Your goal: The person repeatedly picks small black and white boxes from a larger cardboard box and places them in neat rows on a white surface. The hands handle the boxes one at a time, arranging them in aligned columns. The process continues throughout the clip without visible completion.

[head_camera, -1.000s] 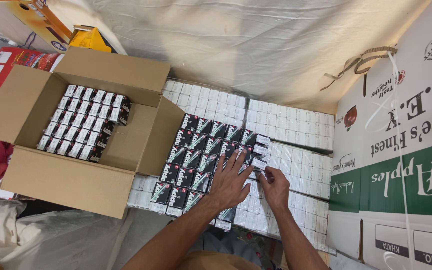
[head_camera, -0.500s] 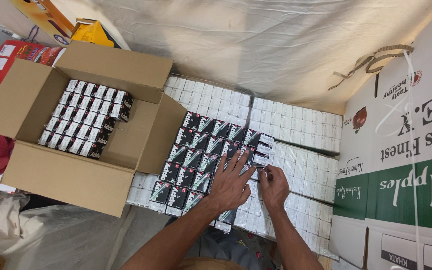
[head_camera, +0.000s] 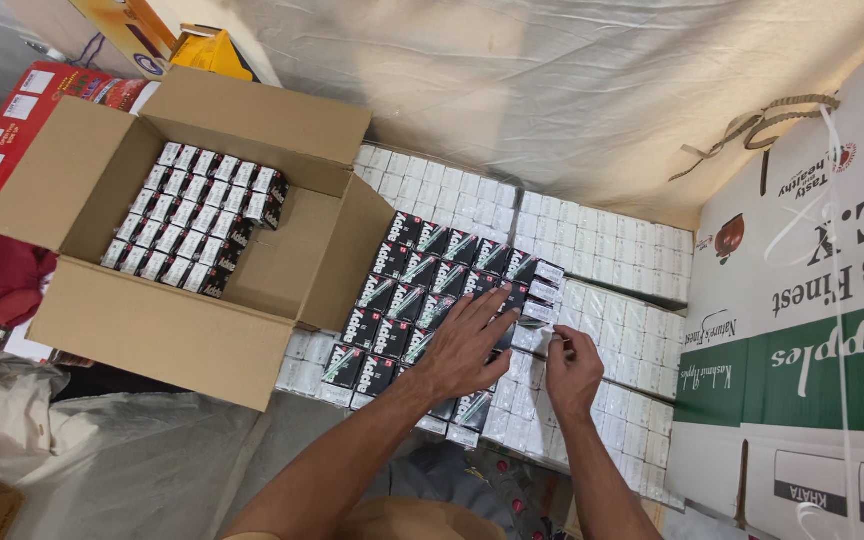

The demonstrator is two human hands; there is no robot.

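Observation:
A block of small black-and-white cartons [head_camera: 422,285] lies on top of a wide layer of white cartons [head_camera: 592,250]. My left hand [head_camera: 467,345] rests flat on the near right part of the black block, fingers spread. Just to its right, my right hand [head_camera: 572,365] pinches at the edge of a white carton [head_camera: 542,312] beside the block; what its fingertips hold is too small to tell. An open cardboard box [head_camera: 182,330] at the left is partly filled with rows of the same small cartons [head_camera: 197,215].
A large fruit carton [head_camera: 802,330] with white strapping stands at the right. A pale cloth [head_camera: 552,90] covers the back. Red printed boxes [head_camera: 12,130] and a yellow box [head_camera: 207,50] sit at the upper left, with crumpled plastic sheet [head_camera: 42,430] at the lower left.
Both hands stay on the near right corner of the black block, with only small finger movement. The view has shifted slightly.

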